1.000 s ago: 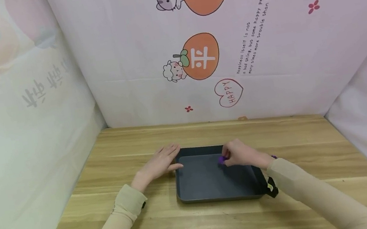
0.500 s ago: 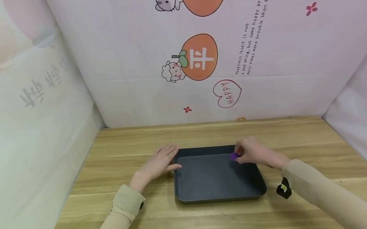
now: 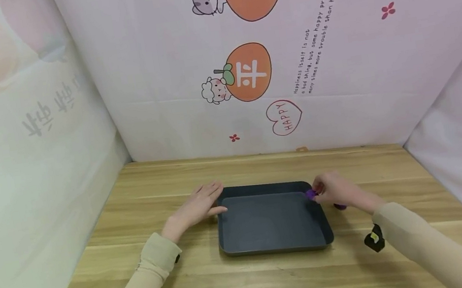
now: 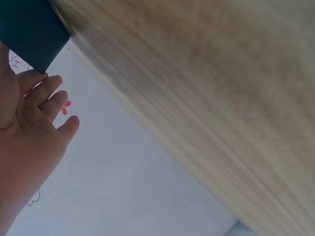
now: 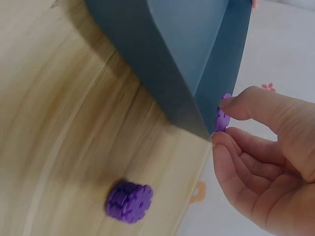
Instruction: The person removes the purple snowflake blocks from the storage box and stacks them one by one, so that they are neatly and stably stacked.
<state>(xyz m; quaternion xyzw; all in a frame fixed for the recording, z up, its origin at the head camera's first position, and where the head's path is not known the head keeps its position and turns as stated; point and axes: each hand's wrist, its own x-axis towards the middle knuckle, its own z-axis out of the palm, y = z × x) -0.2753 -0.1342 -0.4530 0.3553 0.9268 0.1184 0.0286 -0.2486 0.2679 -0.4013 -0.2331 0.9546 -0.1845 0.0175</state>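
A dark grey rectangular tray (image 3: 272,225) lies on the wooden table. At its far left corner, my left hand (image 3: 197,206) rests against the rim with the fingers extended; the left wrist view shows that hand (image 4: 37,120) beside the tray wall (image 4: 32,29). Over the tray's far right corner, my right hand (image 3: 337,190) pinches a purple notched plastic disc (image 5: 223,114) between thumb and fingers. Just right of the tray stands a short stack of the same purple discs (image 5: 129,201), partly hidden under the right hand in the head view.
The wooden table (image 3: 252,285) spreads around the tray on all sides. A printed white cloth (image 3: 170,98) hangs behind the table's far edge, and pale cloth walls (image 3: 36,193) stand at left and right.
My right hand has moved right with the pinched purple disc, from above the tray's middle to its right end. The purple stack shows more now. My left hand has stayed at the rim.
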